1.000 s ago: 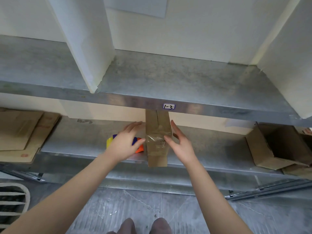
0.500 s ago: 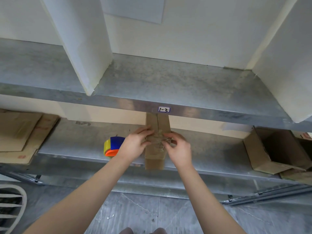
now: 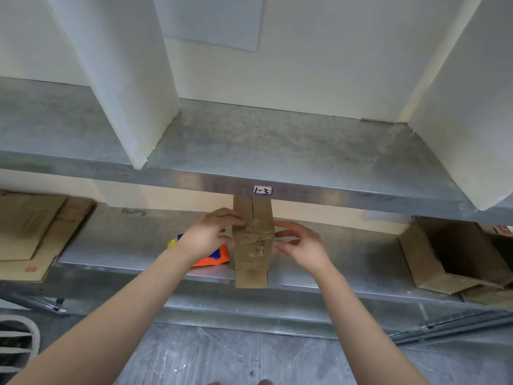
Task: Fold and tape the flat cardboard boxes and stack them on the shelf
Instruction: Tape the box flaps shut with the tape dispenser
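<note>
A narrow brown cardboard box (image 3: pixel 252 254) lies on the lower metal shelf (image 3: pixel 347 262), its near end past the shelf's front edge. Clear tape crosses its top seam. My left hand (image 3: pixel 211 234) rests against the box's left side, fingers curled onto the taped top. My right hand (image 3: pixel 297 243) sits just right of the box, fingers spread and bent, fingertips at or near its edge. An orange, blue and yellow tape dispenser (image 3: pixel 211 255) lies on the shelf behind my left hand, mostly hidden.
Flat cardboard sheets (image 3: pixel 33 234) are piled at the shelf's left end. An open folded box (image 3: pixel 455 251) lies on its side at the right. The upper shelf (image 3: pixel 277 151), labelled 1-3, has white dividers. A white slatted object (image 3: pixel 14 345) stands on the floor, lower left.
My hands came in from the box's sides and pressed the tape on top, then moved apart again. My right hand has drawn back to the right edge.
</note>
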The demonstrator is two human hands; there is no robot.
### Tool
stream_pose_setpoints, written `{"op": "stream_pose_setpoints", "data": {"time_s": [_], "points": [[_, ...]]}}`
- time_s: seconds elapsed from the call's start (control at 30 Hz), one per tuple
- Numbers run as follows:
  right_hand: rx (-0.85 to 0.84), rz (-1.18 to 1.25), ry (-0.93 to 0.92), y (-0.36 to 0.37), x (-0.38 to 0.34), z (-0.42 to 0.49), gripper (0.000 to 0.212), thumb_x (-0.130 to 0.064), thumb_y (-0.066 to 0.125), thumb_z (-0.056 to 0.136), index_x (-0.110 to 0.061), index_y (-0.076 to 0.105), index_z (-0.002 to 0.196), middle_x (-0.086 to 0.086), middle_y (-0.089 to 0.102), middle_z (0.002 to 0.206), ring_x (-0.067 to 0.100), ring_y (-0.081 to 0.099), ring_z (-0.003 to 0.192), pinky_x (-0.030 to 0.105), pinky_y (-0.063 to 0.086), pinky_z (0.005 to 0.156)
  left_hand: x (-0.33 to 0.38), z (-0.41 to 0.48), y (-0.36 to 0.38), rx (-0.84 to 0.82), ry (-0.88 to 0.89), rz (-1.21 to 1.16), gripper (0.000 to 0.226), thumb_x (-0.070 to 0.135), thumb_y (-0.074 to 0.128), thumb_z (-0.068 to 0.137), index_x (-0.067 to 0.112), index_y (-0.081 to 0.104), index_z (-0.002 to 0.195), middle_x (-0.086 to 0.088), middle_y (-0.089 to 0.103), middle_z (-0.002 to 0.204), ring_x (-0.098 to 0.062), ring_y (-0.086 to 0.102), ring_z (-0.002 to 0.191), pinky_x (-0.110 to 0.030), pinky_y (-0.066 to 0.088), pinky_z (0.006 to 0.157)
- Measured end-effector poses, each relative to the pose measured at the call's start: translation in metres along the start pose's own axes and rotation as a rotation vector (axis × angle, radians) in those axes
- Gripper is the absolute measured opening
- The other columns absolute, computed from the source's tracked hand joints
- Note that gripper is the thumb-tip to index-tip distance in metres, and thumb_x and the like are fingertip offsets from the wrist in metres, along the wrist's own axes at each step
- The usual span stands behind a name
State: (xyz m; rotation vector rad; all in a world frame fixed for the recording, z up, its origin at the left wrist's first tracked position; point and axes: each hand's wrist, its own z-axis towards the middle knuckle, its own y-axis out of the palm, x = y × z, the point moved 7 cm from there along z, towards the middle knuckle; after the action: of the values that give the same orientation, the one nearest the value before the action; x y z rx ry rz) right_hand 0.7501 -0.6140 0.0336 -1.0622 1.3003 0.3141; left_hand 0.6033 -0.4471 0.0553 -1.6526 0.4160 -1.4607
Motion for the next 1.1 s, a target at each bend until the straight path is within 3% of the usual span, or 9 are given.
{"op": "stream_pose_setpoints", "data": {"time_s": [0.13,0.33,0.47,0.63,0.77,0.87,0.97,1.07,1.1], "points": [[0.178,-0.083,-0.047,-0.004,0.002,0.0,0.032,-0.021,0.078,0.078,-0.039,0.066,0.101,-0.019,0.07,0.075,-0.007,0.065,0.076,0.003,0.043,0.071,0.007,0.002,0.01,0.095,-0.019,-0.03,0.043,0.006,0.078,0.074,0.013,0.069,0.115,-0.001,0.056,0.126,-0.021,0.056,0.11,-0.029,0.048,0.089],[0.29,-0.008,-0.077,0.008,0.0,-0.011,0.026,-0.014,0.077,0.08,-0.025,0.064,0.1,-0.02,0.068,0.084,-0.008,0.065,0.077,0.003,0.046,0.069,0.009,-0.013,0.027,0.273,-0.079,-0.169,0.044,0.0,0.072,0.08,0.015,0.065,0.121,0.001,0.049,0.137,-0.016,0.052,0.122,-0.026,0.046,0.1],[0.307,-0.003,-0.035,0.01,0.0,-0.019,0.033,-0.026,0.081,0.077,-0.03,0.059,0.1,-0.019,0.068,0.097,0.0,0.067,0.085,0.017,0.052,0.075,0.004,-0.018,0.032,0.266,-0.179,-0.321,0.057,0.008,0.075,0.081,0.026,0.055,0.132,0.007,0.043,0.142,-0.002,0.054,0.111,0.002,0.035,0.089],[0.387,-0.158,-0.001,0.005,-0.001,-0.038,0.034,-0.038,0.078,0.077,-0.029,0.055,0.099,-0.018,0.067,0.094,0.009,0.069,0.085,0.031,0.055,0.076,0.008,-0.019,0.035,0.179,-0.176,-0.226,0.061,0.028,0.079,0.078,0.032,0.054,0.133,0.014,0.052,0.132,0.003,0.052,0.112,0.001,0.032,0.091],[0.287,-0.037,0.063,0.011,0.005,-0.041,0.039,-0.046,0.073,0.08,-0.028,0.049,0.105,-0.009,0.063,0.106,0.012,0.062,0.1,0.031,0.049,0.083,0.014,-0.025,0.038,0.235,-0.14,-0.28,0.046,0.037,0.076,0.079,0.031,0.063,0.122,0.018,0.056,0.123,0.011,0.054,0.105,-0.018,0.046,0.096],[0.279,0.018,0.132,0.006,0.002,-0.023,0.046,-0.044,0.074,0.081,-0.021,0.046,0.109,0.0,0.06,0.106,0.019,0.061,0.1,0.028,0.044,0.079,0.012,-0.015,0.031,0.208,-0.223,-0.382,0.048,0.039,0.073,0.082,0.034,0.058,0.127,0.015,0.055,0.123,-0.003,0.057,0.11,-0.037,0.051,0.096],[0.152,0.13,0.2,0.009,0.0,-0.009,0.066,-0.038,0.077,0.078,-0.022,0.043,0.132,-0.003,0.057,0.123,0.016,0.059,0.106,0.034,0.05,0.089,0.011,-0.007,0.035,0.076,-0.338,-0.57,0.081,0.036,0.075,0.082,0.044,0.026,0.146,0.01,0.04,0.141,-0.013,0.05,0.121,-0.035,0.045,0.099],[0.067,0.285,0.23,0.016,0.006,-0.009,0.058,-0.024,0.08,0.073,-0.022,0.048,0.122,0.0,0.062,0.122,0.01,0.062,0.102,0.021,0.052,0.078,0.016,-0.013,0.044,-0.036,-0.353,-0.8,0.084,0.025,0.075,0.083,0.043,0.023,0.146,0.005,0.039,0.147,-0.014,0.05,0.123,-0.024,0.05,0.088],[0.073,0.309,0.241,0.017,0.01,-0.012,0.055,-0.023,0.079,0.075,-0.02,0.048,0.12,0.001,0.063,0.121,0.013,0.062,0.105,0.024,0.053,0.083,0.016,-0.017,0.045,-0.031,-0.348,-0.808,0.086,0.024,0.076,0.082,0.043,0.022,0.146,0.004,0.04,0.145,-0.014,0.051,0.123,-0.021,0.051,0.087]]}}
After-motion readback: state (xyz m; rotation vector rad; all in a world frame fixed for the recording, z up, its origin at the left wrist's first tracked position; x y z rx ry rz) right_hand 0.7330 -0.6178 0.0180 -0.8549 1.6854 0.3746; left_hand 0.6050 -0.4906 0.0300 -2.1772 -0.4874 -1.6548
